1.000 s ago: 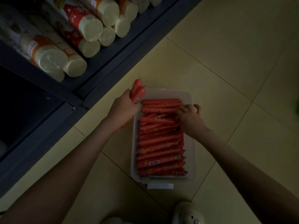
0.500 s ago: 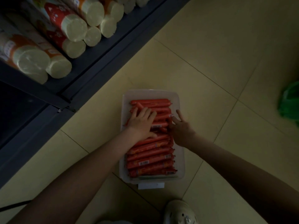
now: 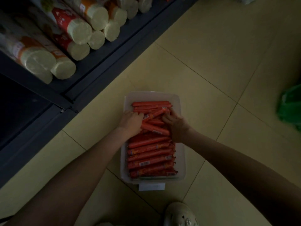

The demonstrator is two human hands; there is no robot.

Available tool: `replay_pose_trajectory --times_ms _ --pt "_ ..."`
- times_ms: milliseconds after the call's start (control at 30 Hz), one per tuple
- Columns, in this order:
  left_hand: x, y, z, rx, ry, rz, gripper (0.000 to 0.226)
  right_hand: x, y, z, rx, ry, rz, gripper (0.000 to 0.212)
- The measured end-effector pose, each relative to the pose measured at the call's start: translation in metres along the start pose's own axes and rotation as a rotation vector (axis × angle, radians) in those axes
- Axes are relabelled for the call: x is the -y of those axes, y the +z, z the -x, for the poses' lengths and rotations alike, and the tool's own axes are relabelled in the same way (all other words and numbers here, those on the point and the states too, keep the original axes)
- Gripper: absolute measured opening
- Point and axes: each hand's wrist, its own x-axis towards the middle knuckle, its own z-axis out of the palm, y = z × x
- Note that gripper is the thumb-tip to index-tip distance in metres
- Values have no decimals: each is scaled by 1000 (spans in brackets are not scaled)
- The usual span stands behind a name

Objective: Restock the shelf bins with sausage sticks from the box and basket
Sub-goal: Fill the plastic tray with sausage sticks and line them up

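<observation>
The pale yellow tiled floor (image 3: 211, 38) fills most of the view, dimly lit. Along its upper left edge runs a dark metal shelf (image 3: 104, 62), and on it lie stacked cylindrical packs (image 3: 79, 31) with pale round ends facing outward and red or orange wrappers.

Two bare forearms reach in from the bottom corners and meet over a translucent plastic bin (image 3: 181, 144) that stands on the floor just in front of the shelf. The bin is packed with red sausage sticks (image 3: 149, 154) laid crosswise in tidy rows, except at the middle of the far half, where a few sticks lie tilted on top of the rest.

A green bag (image 3: 291, 108) sits at the right edge, well apart from the bin. A light shoe (image 3: 179, 214) shows at the bottom, near the bin's near end, where a white label (image 3: 151, 186) sticks out.

The left grip (image 3: 131, 122) has its fingers curled round the left ends of the tilted sticks. The right grip (image 3: 176, 126) curls its fingers over their right ends, so the loose bunch is pinched between both.
</observation>
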Motion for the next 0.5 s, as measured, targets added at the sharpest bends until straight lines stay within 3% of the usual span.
replay_pose_trajectory --times_ms 100,167,233,333,500 --pt "-3 -1 1 -39 -1 89 44 -20 -16 4 123 -150 186 60" --pt "-3 -5 1 -36 -5 155 45 -28 -21 8 137 -67 174 57" --pt "0 -9 4 -25 -1 214 44 -26 -9 1 113 -141 187 55" --pt "6 -16 9 -55 14 269 36 -24 -13 -10 269 -187 171 57" --pt "17 -38 25 -204 -99 337 42 -19 -3 -8 258 -149 211 53"
